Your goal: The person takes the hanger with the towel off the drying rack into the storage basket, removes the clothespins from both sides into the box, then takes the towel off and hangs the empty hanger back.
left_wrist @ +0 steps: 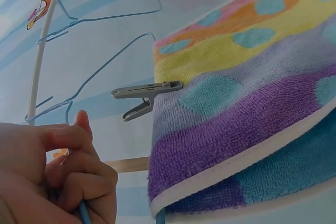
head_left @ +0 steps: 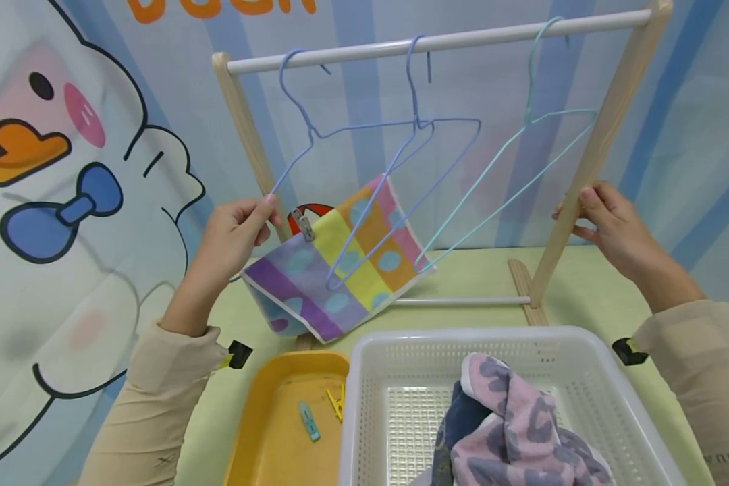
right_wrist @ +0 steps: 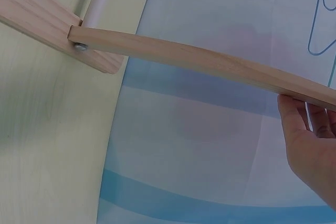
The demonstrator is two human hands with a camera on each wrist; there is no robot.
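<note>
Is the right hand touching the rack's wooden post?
Touching. The head view shows the right hand gripping the wooden post, thumb against its edge, fingers reaching behind it.

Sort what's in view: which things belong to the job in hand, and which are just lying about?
Seemingly in the job:
left hand, gripping a blue hanger
polka-dot towel
grey clothespin, clipped on the towel
right hand, holding the wooden rack

Apparently idle right now:
mint hanger
teal clothespin and yellow clothespin in the yellow tray
pink-grey cloth in the white basket
</note>
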